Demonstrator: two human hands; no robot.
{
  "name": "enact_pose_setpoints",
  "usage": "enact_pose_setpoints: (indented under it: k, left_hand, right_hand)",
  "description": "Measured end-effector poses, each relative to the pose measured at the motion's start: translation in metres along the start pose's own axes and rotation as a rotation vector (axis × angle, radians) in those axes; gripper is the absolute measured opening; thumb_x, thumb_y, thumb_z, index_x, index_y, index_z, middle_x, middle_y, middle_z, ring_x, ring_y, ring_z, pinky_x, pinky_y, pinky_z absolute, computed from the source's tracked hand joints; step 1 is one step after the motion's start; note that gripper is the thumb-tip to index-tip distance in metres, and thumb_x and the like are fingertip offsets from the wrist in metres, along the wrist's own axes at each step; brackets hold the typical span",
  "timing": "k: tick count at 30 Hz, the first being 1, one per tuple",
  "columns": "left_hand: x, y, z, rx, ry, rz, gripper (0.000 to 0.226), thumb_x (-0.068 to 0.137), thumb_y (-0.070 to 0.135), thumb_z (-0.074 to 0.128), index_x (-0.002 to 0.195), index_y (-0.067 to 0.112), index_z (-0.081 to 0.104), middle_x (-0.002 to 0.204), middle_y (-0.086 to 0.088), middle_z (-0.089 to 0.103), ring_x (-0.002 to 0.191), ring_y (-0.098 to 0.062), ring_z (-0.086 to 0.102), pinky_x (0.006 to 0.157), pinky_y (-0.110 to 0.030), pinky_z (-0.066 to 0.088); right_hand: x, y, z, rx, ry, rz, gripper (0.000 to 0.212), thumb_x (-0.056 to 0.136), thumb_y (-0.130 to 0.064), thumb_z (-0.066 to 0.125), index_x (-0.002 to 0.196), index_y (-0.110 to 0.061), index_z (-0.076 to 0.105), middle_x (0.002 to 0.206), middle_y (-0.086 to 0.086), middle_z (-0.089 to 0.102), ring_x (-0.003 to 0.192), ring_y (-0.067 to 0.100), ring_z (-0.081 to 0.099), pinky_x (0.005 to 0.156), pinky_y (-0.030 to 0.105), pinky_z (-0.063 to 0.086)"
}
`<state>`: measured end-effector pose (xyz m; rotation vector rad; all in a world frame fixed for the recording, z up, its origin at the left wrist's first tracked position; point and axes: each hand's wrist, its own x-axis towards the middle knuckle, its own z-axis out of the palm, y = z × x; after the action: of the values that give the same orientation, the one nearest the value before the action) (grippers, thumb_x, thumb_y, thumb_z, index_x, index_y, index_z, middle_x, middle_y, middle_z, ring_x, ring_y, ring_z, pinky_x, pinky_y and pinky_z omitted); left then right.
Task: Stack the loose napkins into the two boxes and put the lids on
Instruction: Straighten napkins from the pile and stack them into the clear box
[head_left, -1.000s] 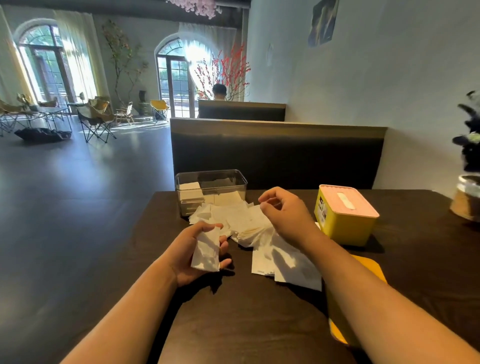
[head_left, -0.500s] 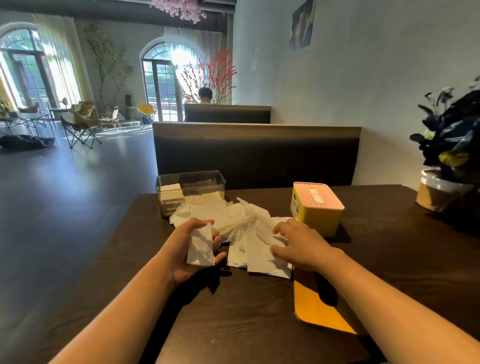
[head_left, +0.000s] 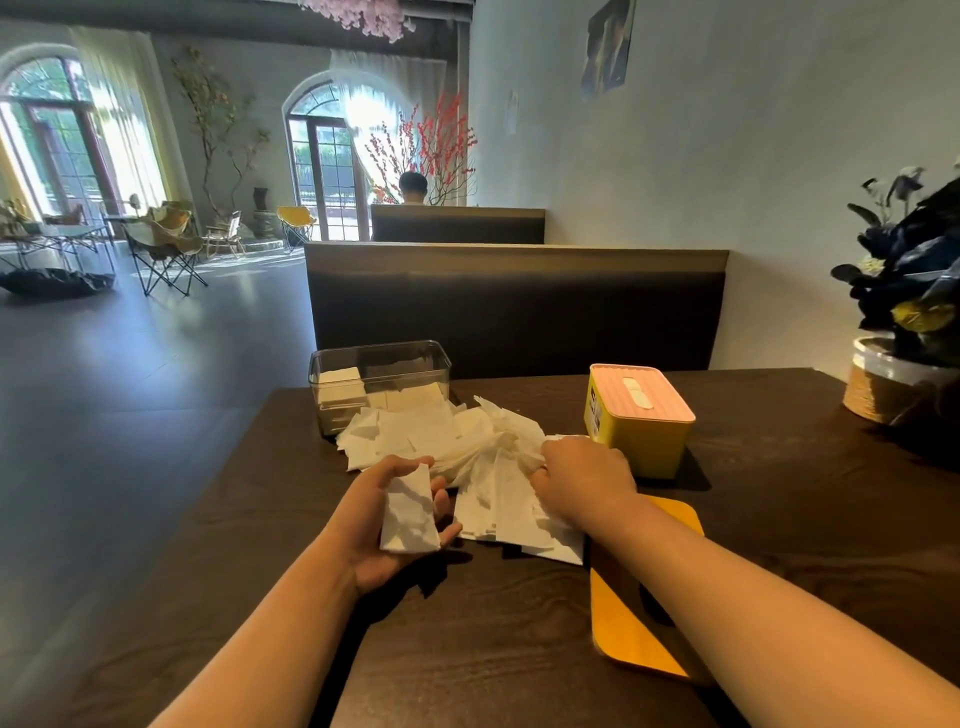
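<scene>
Fingers (head_left: 445, 503) of the left hand (head_left: 374, 540) curl round a folded napkin wad (head_left: 408, 512), with the thumb over its far edge and the palm up. The wad is rectangular. Its long axis runs away from me, and the far end leans slightly right. The hand sits just above the table (head_left: 779, 519), at the near left edge of the pile of loose napkins (head_left: 467, 441).

The right hand (head_left: 584, 480) lies knuckles up on the right side of that pile. Its fingers are bent down into the paper and bunch it; the tips are hidden.

The pile spreads left to right between the two boxes. I cannot count its sheets.

I count two boxes. The clear box (head_left: 379, 364) stands at the far left, open-topped, with its long axis across the table. It touches the pile's far edge and holds one squared stack at its left end plus flatter sheets. The yellow box (head_left: 641, 441) stands just right of the right hand.

I count two lids. The pink lid (head_left: 660, 402) sits on the yellow box and has one white slot pointing away from me. The orange lid (head_left: 639, 623) lies flat under the right forearm.

One sticker (head_left: 597, 415) shows on the yellow box's left face; I cannot read its print.

One potted plant (head_left: 904, 364) stands at the far right.
</scene>
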<state>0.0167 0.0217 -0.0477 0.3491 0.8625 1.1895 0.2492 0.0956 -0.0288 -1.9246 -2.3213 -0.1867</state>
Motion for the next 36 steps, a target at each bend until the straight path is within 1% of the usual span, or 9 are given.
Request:
enact_pose_setpoints:
  k: [3, 7, 11, 14, 16, 23, 26, 31, 36]
  left_hand:
    - [0.000, -0.002, 0.004, 0.005, -0.002, -0.008, 0.044, 0.091, 0.023, 0.066, 0.134, 0.016, 0.065, 0.104, -0.016, 0.070, 0.085, -0.025, 0.068, 0.101, -0.057, 0.054]
    - [0.000, -0.001, 0.005, -0.013, -0.001, 0.000, 0.042, 0.093, 0.024, 0.065, 0.134, 0.017, 0.066, 0.107, -0.016, 0.071, 0.087, -0.025, 0.068, 0.101, -0.058, 0.054]
    - [0.002, 0.000, 0.002, -0.039, 0.005, 0.019, 0.042, 0.094, 0.024, 0.064, 0.135, 0.017, 0.064, 0.102, -0.017, 0.074, 0.090, -0.026, 0.070, 0.099, -0.060, 0.055]
    - [0.001, -0.001, 0.003, -0.059, 0.014, 0.029, 0.044, 0.092, 0.024, 0.066, 0.135, 0.016, 0.063, 0.101, -0.018, 0.074, 0.091, -0.027, 0.070, 0.098, -0.060, 0.055]
    - [-0.001, -0.002, 0.005, -0.067, 0.018, 0.030, 0.044, 0.092, 0.025, 0.066, 0.135, 0.016, 0.063, 0.100, -0.018, 0.074, 0.092, -0.027, 0.070, 0.100, -0.061, 0.053]
    - [-0.010, -0.004, 0.011, -0.014, 0.016, 0.020, 0.038, 0.094, 0.024, 0.063, 0.130, 0.013, 0.065, 0.096, -0.016, 0.075, 0.090, -0.027, 0.069, 0.104, -0.060, 0.051]
    - [-0.014, -0.006, 0.015, 0.017, -0.010, -0.014, 0.035, 0.096, 0.024, 0.061, 0.130, 0.014, 0.065, 0.102, -0.016, 0.075, 0.092, -0.028, 0.070, 0.102, -0.059, 0.052]
    - [-0.018, -0.005, 0.018, 0.023, -0.023, -0.023, 0.038, 0.096, 0.024, 0.062, 0.132, 0.013, 0.065, 0.104, -0.016, 0.075, 0.091, -0.027, 0.070, 0.104, -0.058, 0.051]
    - [-0.022, -0.004, 0.018, -0.011, -0.043, -0.011, 0.046, 0.081, 0.021, 0.070, 0.126, 0.016, 0.068, 0.106, -0.018, 0.075, 0.093, -0.028, 0.071, 0.098, -0.056, 0.055]
  right_hand:
    - [-0.001, 0.006, -0.005, 0.155, 0.045, 0.060, 0.025, 0.105, -0.041, 0.046, 0.103, -0.027, 0.067, 0.095, -0.004, 0.065, 0.084, 0.014, 0.059, 0.079, 0.037, 0.056]
    - [-0.004, 0.019, -0.022, 0.630, 0.127, 0.135, 0.024, 0.105, -0.038, 0.052, 0.091, -0.024, 0.067, 0.086, -0.001, 0.066, 0.078, 0.016, 0.062, 0.064, 0.034, 0.055]
    - [-0.017, 0.016, -0.048, 1.168, 0.247, 0.221, 0.021, 0.107, -0.037, 0.051, 0.097, -0.026, 0.065, 0.103, 0.005, 0.066, 0.093, 0.021, 0.062, 0.082, 0.042, 0.058]
    - [-0.030, 0.002, -0.055, 1.684, 0.085, 0.346, 0.010, 0.104, -0.038, 0.056, 0.106, -0.032, 0.063, 0.114, 0.007, 0.065, 0.106, 0.028, 0.062, 0.090, 0.045, 0.056]
    - [-0.034, -0.005, -0.046, 1.884, -0.096, 0.413, 0.022, 0.100, -0.037, 0.060, 0.117, -0.024, 0.066, 0.117, 0.013, 0.068, 0.108, 0.033, 0.065, 0.079, 0.043, 0.056]
    - [-0.043, -0.018, -0.024, 2.109, -0.401, 0.579, 0.035, 0.095, -0.027, 0.056, 0.120, -0.009, 0.071, 0.092, 0.019, 0.078, 0.090, 0.033, 0.069, 0.068, 0.039, 0.055]
    - [-0.045, -0.016, -0.017, 2.240, -0.399, 0.479, 0.048, 0.091, -0.029, 0.058, 0.133, -0.007, 0.067, 0.110, 0.021, 0.076, 0.090, 0.033, 0.072, 0.070, 0.042, 0.060]
    - [-0.046, -0.020, -0.020, 2.472, -0.480, 0.271, 0.052, 0.093, -0.050, 0.052, 0.122, -0.011, 0.072, 0.095, 0.012, 0.073, 0.066, 0.023, 0.072, 0.044, 0.030, 0.052]
    - [-0.051, -0.035, -0.007, 2.445, -0.688, 0.197, 0.050, 0.089, -0.036, 0.046, 0.114, -0.007, 0.078, 0.099, 0.012, 0.071, 0.055, 0.019, 0.065, 0.040, 0.027, 0.050]
